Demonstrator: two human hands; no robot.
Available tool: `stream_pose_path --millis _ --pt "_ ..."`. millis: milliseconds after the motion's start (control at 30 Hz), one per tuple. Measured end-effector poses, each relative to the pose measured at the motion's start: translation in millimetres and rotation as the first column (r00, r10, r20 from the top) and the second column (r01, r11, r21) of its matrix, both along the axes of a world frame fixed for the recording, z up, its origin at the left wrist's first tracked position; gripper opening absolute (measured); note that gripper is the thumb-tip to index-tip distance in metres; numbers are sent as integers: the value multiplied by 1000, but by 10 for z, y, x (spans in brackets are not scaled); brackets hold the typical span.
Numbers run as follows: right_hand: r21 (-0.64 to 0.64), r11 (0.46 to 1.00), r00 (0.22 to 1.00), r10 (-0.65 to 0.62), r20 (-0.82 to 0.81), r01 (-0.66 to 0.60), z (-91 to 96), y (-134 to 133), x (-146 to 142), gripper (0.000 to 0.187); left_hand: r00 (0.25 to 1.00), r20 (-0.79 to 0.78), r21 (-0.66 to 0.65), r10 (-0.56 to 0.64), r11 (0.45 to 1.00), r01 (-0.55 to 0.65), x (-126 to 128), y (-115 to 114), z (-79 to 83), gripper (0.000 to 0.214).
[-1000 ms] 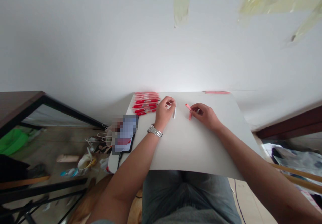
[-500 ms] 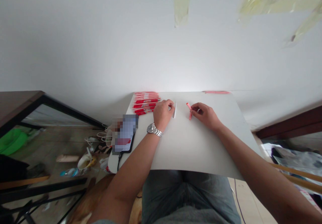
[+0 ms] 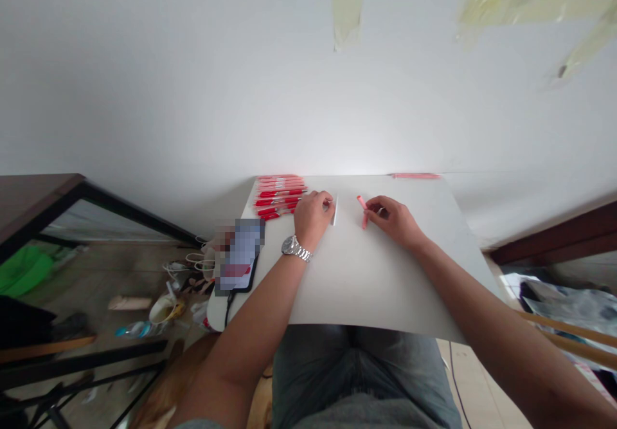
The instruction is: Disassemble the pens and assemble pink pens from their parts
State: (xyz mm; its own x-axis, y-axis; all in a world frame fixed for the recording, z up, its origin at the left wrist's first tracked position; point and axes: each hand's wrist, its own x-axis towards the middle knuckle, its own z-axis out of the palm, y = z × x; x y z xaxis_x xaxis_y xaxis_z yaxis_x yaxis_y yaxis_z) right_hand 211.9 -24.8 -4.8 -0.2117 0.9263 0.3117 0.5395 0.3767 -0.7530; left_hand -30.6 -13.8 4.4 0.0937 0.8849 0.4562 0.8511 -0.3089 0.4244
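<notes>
My left hand [image 3: 312, 215], with a metal watch on the wrist, rests curled on the white board [image 3: 366, 274], fingers closed beside a thin white stick [image 3: 335, 210] that lies just to its right. What the fingers pinch is too small to make out. My right hand [image 3: 393, 218] is closed on a small red pen piece [image 3: 365, 221], and a second short red piece [image 3: 361, 201] pokes out just above it. A pile of red pens [image 3: 278, 196] lies at the board's far left corner, next to my left hand.
A phone [image 3: 240, 256] with a cable lies at the board's left edge. A pink strip [image 3: 416, 176] sits at the far edge against the white wall. Cups and clutter cover the floor at left; a dark table stands further left.
My left hand has slid slightly back and left toward the pen pile, its fingers curling tighter near the white stick. My right hand has barely moved.
</notes>
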Motion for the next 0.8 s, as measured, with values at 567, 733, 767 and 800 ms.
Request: stream_pose_path --millis 567,733,767,800 --pt "3 1000 1000 7 -1 -7 -14 6 2 23 999 -10 15 -40 999 41 41 -21 24 7" --pt "0 1000 1000 3 -1 -3 -4 -5 -2 21 997 -80 12 -15 1000 16 65 -65 56 14" --pt "-1 1000 1000 4 -1 -4 -1 -6 -2 21 995 -96 10 -13 1000 14 69 -74 59 16" --pt "-2 1000 1000 5 -1 -5 1 -6 -1 22 994 -110 6 -13 1000 14 72 -81 60 17"
